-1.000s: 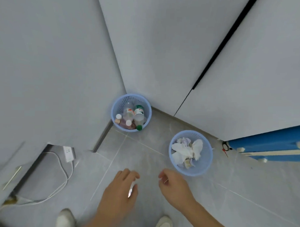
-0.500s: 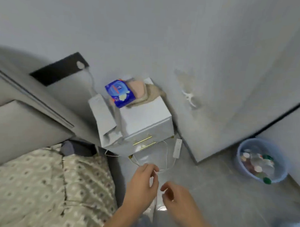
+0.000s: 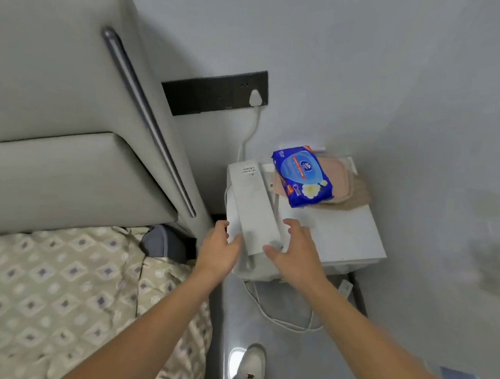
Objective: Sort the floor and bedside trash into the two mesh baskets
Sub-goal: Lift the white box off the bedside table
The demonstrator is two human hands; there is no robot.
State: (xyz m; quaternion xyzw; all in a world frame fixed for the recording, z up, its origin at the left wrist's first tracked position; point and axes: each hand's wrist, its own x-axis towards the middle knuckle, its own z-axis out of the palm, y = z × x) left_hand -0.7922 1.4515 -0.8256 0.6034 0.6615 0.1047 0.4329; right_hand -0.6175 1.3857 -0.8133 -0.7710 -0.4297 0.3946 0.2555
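On the white bedside cabinet, in the head view, which is the only view, both hands reach to the near left corner of the top. There lies a long white flat thing, which looks like a paper bag or a folded paper sleeve with a small printed label at its far end. I judge it to be the next piece of bedside trash, but I cannot be sure what it is. Its long axis runs from the wall toward the person, a little slanted, so the near end points between the two hands.

The left hand is at the left edge of this near end, its fingers bent toward the edge; whether they already pinch it I cannot tell. The right hand is just beside the right edge, fingers spread and relaxed, holding nothing. Both hands are about equally near, one on each side.

Further back on the cabinet a blue tissue pack lies on top of a beige flat thing, well apart from the hands. A white cable goes from a wall plug down behind the paper thing. The two mesh baskets are not in view, so the carrying remains to be done.
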